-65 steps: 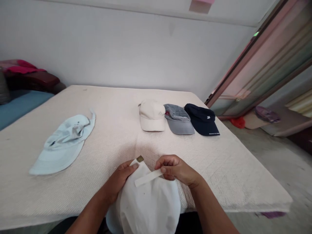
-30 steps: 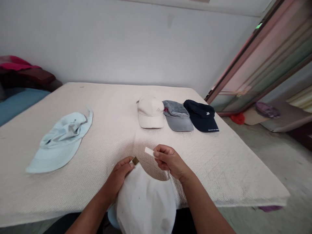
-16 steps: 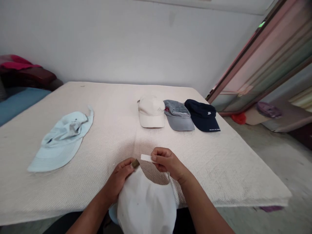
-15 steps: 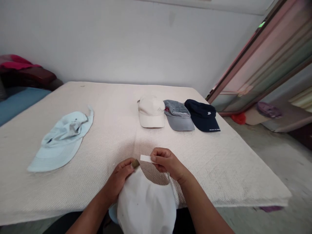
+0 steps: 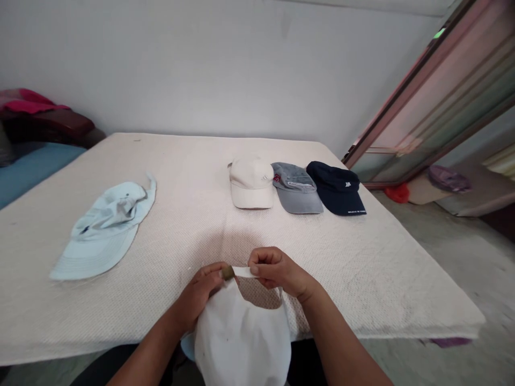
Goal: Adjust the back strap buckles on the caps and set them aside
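Observation:
A white baseball cap (image 5: 243,338) is held at the table's near edge, its back opening facing away from me. My left hand (image 5: 203,292) pinches the brass-coloured buckle (image 5: 227,273) at the left side of that opening. Between thumb and fingers, my right hand (image 5: 277,271) grips the cap's white strap (image 5: 243,272). The strap's free end meets the buckle; whether it has entered the slot I cannot tell. Below the left forearm, a pale blue edge (image 5: 187,346) shows beside the cap.
On the cream-covered table (image 5: 189,214), a light blue cap (image 5: 107,230) lies at left. A cream cap (image 5: 251,182), a grey cap (image 5: 298,187) and a navy cap (image 5: 337,187) form a row farther back. A wall stands behind; a framed sliding door (image 5: 422,86) is at right.
My right hand has brought the strap's end from a small gap away up to the buckle. The left hand keeps its pinch, and the view has shifted slightly.

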`<state>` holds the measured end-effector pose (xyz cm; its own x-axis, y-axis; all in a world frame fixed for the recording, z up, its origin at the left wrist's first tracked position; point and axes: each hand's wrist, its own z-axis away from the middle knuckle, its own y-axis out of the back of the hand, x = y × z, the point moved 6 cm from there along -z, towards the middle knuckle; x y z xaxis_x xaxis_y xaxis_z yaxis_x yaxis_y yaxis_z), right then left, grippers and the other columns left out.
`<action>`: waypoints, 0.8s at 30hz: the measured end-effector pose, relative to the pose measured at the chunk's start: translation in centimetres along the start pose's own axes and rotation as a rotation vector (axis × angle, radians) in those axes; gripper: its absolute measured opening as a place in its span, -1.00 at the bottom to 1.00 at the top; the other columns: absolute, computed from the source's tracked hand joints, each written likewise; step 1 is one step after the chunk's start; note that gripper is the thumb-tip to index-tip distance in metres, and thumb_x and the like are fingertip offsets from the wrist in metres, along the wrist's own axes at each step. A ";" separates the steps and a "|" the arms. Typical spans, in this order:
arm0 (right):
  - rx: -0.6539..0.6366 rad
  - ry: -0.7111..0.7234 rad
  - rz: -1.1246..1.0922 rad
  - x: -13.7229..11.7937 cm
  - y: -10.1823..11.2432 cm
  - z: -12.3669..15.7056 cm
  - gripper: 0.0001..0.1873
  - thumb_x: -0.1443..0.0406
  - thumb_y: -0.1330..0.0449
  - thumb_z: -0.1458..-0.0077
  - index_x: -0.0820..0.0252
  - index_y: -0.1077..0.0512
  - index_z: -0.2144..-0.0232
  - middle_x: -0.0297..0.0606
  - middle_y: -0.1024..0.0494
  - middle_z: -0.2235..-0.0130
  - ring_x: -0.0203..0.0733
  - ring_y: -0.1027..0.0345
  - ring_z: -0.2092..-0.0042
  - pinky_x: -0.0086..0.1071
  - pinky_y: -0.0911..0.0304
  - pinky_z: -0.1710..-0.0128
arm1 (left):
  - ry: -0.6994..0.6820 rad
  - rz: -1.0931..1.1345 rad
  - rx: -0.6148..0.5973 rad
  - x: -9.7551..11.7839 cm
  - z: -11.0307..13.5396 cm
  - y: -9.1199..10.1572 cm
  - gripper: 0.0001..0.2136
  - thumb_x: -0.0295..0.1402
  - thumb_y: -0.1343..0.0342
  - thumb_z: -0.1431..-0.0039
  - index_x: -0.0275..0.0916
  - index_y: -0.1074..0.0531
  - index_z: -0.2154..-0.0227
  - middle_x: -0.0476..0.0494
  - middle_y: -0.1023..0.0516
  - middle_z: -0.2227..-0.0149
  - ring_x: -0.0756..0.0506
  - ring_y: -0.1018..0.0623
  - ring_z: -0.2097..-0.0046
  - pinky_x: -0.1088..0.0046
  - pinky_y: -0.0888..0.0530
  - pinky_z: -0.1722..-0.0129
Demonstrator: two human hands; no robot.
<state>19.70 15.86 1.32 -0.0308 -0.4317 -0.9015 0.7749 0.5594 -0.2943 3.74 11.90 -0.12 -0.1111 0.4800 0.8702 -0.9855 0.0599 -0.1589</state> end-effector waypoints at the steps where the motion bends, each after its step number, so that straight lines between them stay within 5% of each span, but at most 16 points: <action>1: -0.009 0.002 0.005 -0.1 0.0 0.1 -0.82 0.26 -0.25 0.04 0.24 -0.34 0.53 -0.48 -0.24 0.65 -0.48 0.01 0.64 -0.55 0.18 0.68 | 0.008 -0.005 0.006 -0.1 0.0 0.1 -0.84 -0.32 -0.11 0.02 -0.23 -0.52 0.38 -0.10 -0.53 0.41 -0.11 -0.45 0.36 0.44 -0.35 0.37; 5: -0.039 0.015 -0.013 -0.3 0.0 0.3 -0.83 0.24 -0.26 0.03 0.25 -0.41 0.46 -0.50 -0.23 0.66 -0.48 0.03 0.63 -0.55 0.17 0.67 | 0.034 -0.020 0.015 -0.2 0.2 0.2 -0.77 -0.30 -0.12 0.01 -0.23 -0.54 0.28 -0.14 -0.55 0.35 -0.15 -0.47 0.29 0.40 -0.37 0.31; 24: -0.102 -0.015 -0.013 0.3 -0.3 0.4 -0.81 0.22 -0.27 0.03 0.25 -0.46 0.42 -0.52 -0.16 0.66 -0.49 0.10 0.64 -0.54 0.16 0.67 | 0.028 0.019 -0.253 -0.5 0.0 -1.5 -0.82 -0.24 -0.10 -0.06 -0.27 -0.42 0.50 0.06 -0.27 0.61 0.06 -0.19 0.57 0.55 -0.11 0.56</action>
<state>19.75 15.27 1.27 -0.0305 -0.4492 -0.8929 0.7058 0.6228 -0.3375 5.32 11.53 -0.29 -0.1219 0.5069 0.8533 -0.9192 0.2666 -0.2897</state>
